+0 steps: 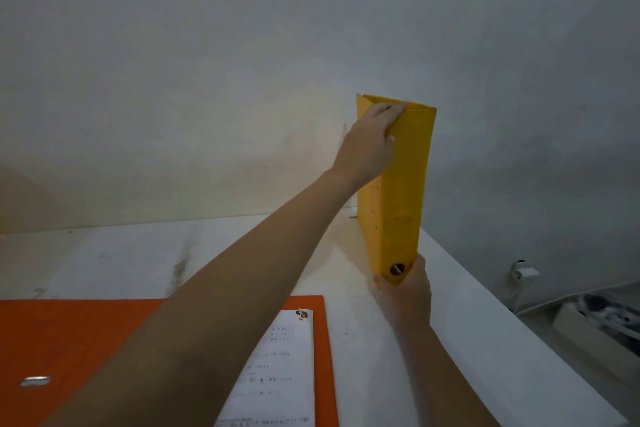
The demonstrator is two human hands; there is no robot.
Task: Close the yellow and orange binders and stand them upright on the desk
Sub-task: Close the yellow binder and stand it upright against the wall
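We hold the yellow binder (398, 191) upright: left hand (372, 140) grips its top, right hand (405, 291) its base. Letting go early could tip it. Orange binder (69, 340) lies open, near left.

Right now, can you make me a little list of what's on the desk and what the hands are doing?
yellow binder: closed, upright near the desk's back right corner
left hand: grips the yellow binder's top
right hand: holds its bottom at the spine
orange binder: open, flat on the desk, near left
paper: lies in the orange binder
desk: white, against the wall
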